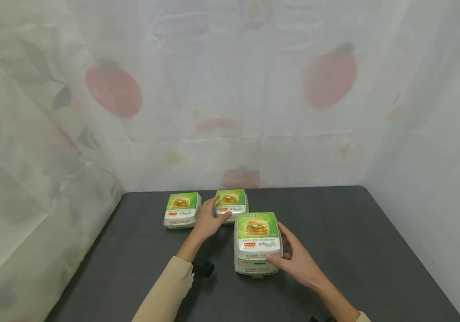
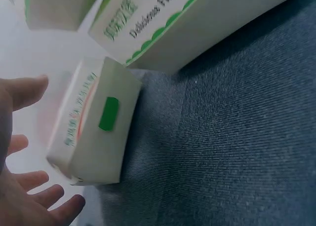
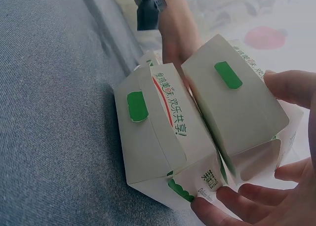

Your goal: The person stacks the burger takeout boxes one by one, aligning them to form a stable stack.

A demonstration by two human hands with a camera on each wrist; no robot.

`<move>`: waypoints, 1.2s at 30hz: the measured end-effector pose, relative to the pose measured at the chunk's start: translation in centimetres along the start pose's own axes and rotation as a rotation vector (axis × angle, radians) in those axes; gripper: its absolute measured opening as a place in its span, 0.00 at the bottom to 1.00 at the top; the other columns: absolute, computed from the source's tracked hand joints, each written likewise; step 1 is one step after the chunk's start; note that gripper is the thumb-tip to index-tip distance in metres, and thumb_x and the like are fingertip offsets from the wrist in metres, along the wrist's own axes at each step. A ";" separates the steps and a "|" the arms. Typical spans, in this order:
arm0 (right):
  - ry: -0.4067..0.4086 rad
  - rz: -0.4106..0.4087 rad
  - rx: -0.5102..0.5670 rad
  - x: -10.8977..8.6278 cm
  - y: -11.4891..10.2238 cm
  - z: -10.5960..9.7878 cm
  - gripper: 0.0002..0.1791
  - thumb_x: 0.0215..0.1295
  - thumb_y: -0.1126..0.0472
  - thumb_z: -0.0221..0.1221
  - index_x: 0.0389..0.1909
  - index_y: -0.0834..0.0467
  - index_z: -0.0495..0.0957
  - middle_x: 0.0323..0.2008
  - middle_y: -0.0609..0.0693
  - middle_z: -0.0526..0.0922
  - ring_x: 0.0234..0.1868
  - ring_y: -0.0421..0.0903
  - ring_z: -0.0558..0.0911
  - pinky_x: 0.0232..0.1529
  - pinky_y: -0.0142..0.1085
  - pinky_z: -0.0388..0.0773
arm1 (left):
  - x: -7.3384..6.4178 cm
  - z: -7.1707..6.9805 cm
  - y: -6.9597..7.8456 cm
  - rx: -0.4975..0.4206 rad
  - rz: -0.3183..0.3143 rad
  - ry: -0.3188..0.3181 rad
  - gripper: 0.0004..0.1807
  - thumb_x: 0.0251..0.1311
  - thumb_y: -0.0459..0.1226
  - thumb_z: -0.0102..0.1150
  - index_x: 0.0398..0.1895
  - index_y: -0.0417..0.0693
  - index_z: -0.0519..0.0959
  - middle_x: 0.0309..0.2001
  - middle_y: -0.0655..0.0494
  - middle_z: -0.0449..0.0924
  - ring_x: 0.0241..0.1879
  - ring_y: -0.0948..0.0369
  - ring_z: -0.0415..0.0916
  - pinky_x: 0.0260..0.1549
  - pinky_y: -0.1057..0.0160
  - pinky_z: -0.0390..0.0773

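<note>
Two green-and-white burger boxes stand one on top of the other at the front middle. My right hand (image 1: 298, 259) holds the upper burger box (image 1: 257, 235) by its right side, thumb at the front corner. The lower burger box (image 3: 148, 117) sits on the table, with some right fingertips (image 3: 210, 213) at its side. My left hand (image 1: 208, 217) reaches to the back middle burger box (image 1: 230, 202), thumb and fingers spread. In the left wrist view, a gap shows between the left fingers (image 2: 47, 194) and that box (image 2: 101, 127).
Another burger box (image 1: 181, 209) lies at the back left, beside the left hand. The dark table (image 1: 334, 232) has its rear edge just behind the boxes. Printed white curtains (image 1: 230, 89) hang at the back and both sides.
</note>
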State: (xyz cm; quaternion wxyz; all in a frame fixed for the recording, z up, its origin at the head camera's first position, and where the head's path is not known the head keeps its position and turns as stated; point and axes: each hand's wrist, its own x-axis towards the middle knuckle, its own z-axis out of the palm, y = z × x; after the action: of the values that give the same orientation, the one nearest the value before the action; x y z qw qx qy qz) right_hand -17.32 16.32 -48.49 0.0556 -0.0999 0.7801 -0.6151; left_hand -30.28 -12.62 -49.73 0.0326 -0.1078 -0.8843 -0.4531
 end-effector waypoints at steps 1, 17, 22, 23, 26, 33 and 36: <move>0.000 0.000 0.000 0.0 0.0 0.0 0.55 0.64 0.53 0.71 0.82 0.52 0.46 0.70 0.59 0.65 0.65 0.59 0.72 0.46 0.37 0.82 | 0.2 0.0 -0.1 -0.004 -0.010 -0.013 0.46 0.66 0.54 0.65 0.80 0.46 0.57 0.77 0.38 0.52 0.75 0.40 0.54 0.65 0.34 0.62; 0.008 -0.004 -0.044 -0.1 0.0 0.2 0.55 0.64 0.51 0.71 0.82 0.54 0.45 0.71 0.57 0.65 0.66 0.57 0.71 0.50 0.36 0.80 | 1.3 0.7 -2.2 -0.075 -0.014 -0.037 0.53 0.61 0.51 0.72 0.81 0.43 0.53 0.78 0.39 0.53 0.73 0.41 0.58 0.66 0.38 0.63; 0.010 -0.009 -0.055 0.0 -0.1 0.2 0.53 0.65 0.51 0.69 0.82 0.54 0.46 0.72 0.57 0.64 0.67 0.57 0.70 0.52 0.37 0.79 | 1.3 0.6 -1.9 -0.066 -0.017 -0.031 0.52 0.61 0.52 0.72 0.81 0.45 0.54 0.78 0.40 0.54 0.73 0.40 0.59 0.65 0.38 0.65; 0.011 -0.009 -0.057 0.0 -0.2 0.2 0.53 0.65 0.51 0.69 0.82 0.53 0.46 0.72 0.57 0.63 0.67 0.57 0.70 0.53 0.38 0.79 | 1.2 0.6 -1.9 -0.068 -0.014 -0.031 0.52 0.61 0.52 0.72 0.81 0.45 0.54 0.78 0.39 0.54 0.73 0.40 0.58 0.65 0.37 0.65; 0.012 -0.009 -0.065 0.1 -0.2 0.2 0.53 0.66 0.50 0.69 0.82 0.53 0.46 0.73 0.56 0.62 0.68 0.56 0.70 0.54 0.40 0.78 | 1.3 0.4 -1.5 -0.076 -0.014 -0.034 0.53 0.60 0.52 0.72 0.82 0.47 0.53 0.78 0.41 0.53 0.74 0.41 0.57 0.65 0.38 0.64; 0.022 -0.016 -0.077 0.0 -0.3 0.3 0.52 0.66 0.49 0.68 0.82 0.54 0.47 0.74 0.55 0.62 0.68 0.56 0.70 0.57 0.45 0.76 | 1.6 -0.4 -0.4 -0.103 0.036 -0.017 0.52 0.61 0.49 0.72 0.81 0.43 0.53 0.77 0.38 0.54 0.65 0.42 0.67 0.61 0.39 0.69; 0.018 -0.035 -0.080 0.0 -0.4 0.4 0.52 0.66 0.50 0.68 0.82 0.55 0.47 0.74 0.57 0.62 0.68 0.57 0.70 0.57 0.47 0.76 | 1.7 -1.1 0.2 -0.076 0.041 -0.010 0.53 0.61 0.51 0.72 0.81 0.45 0.53 0.77 0.40 0.56 0.66 0.43 0.66 0.62 0.40 0.68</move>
State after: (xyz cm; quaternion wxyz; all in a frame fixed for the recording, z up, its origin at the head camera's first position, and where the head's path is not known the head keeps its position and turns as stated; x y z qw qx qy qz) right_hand -17.23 15.81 -48.19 0.0339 -0.1102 0.8026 -0.5852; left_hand -31.97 -13.11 -48.67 0.0334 -0.1294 -0.8642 -0.4851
